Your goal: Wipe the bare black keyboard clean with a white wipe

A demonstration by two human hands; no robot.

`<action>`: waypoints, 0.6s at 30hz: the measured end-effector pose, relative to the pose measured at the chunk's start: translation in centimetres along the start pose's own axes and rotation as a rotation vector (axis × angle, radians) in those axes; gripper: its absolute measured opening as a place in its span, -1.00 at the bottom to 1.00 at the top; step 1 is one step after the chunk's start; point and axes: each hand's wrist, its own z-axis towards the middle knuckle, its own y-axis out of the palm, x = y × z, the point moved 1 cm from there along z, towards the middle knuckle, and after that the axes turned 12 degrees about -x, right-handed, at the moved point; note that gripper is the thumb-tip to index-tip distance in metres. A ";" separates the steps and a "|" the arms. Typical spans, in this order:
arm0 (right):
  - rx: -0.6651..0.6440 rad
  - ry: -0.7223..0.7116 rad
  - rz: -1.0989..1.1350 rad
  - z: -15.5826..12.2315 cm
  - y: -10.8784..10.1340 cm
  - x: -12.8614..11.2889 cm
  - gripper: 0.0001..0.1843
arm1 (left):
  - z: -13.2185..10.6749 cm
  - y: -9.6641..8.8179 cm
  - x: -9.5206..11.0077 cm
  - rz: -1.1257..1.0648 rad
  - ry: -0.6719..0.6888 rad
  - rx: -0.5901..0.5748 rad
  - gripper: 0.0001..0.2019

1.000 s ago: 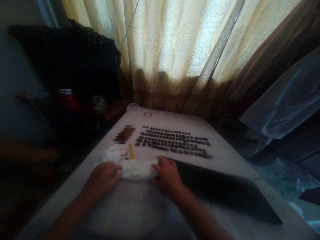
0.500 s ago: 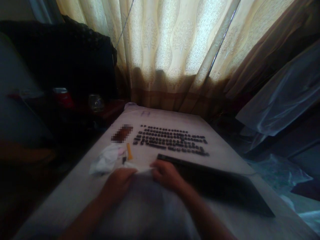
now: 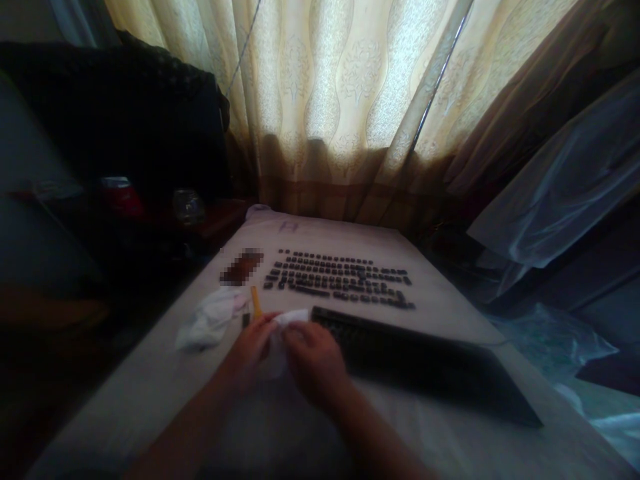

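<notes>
Left hand (image 3: 251, 348) and right hand (image 3: 319, 360) close together, fingers curled, thin crumpled white cloth (image 3: 294, 317) pinched between them; exact fingertip placement too dim to tell. Long, flat black keyboard body (image 3: 430, 363) lies on pale, sheet-covered surface (image 3: 340, 237), just right of the right hand, the nearer one. Long axis slants from beside its knuckles toward lower right. Loose black keycaps (image 3: 362, 276) in rows beyond.

A patterned cream curtain (image 3: 360, 80), lit from behind, hangs along the far side beyond a pale-covered surface (image 3: 425, 293), while at left a dark screen (image 3: 135, 127) stands by a reddish stand (image 3: 225, 215) and grey wall (image 3: 30, 20), and at right pale cloth (image 3: 555, 193) hangs in gloom.
</notes>
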 end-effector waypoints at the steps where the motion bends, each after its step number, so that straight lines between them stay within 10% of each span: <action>1: -0.020 -0.003 0.008 -0.2 -0.2 -0.1 -0.64 | -0.1 0.2 0.1 -0.012 0.002 -0.020 -0.52; 10: 0.187 0.035 0.314 -1.0 -2.1 2.4 -0.61 | 0.2 1.0 -0.2 -0.005 0.016 -0.086 -0.57; 18: 0.117 0.176 0.409 -1.7 -1.4 4.5 -0.79 | -0.3 2.5 -0.6 0.009 -0.052 -0.186 -0.41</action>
